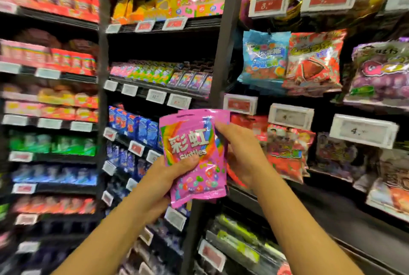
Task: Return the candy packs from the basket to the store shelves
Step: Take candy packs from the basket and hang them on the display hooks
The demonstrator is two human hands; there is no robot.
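Both hands are up in front of the shelves holding a small stack of pink candy packs, the Skittles kind with a rainbow stripe and loose sweets printed near the bottom. At least two packs are overlapped there; the exact count is hard to tell. The left hand grips the stack from the lower left, thumb pressed across the front just under the logo and the other fingers curled behind. The right hand pinches the upper right edge, thumb on the front and fingers tucked behind, so neither hand is loose or spread.

The packs sit right in front of the dark upright post that splits the two shelf sections, roughly at mid height. Just left of the post are rows of blue packets, and above them a shelf of green and dark gum-style packs with white price tags along the edge. Right of the post, bags hang on pegs: a blue bag, a red watermelon-print bag beside it, and a purple grape bag further right. Far left of the post are blurry rows of red, orange and green packets.
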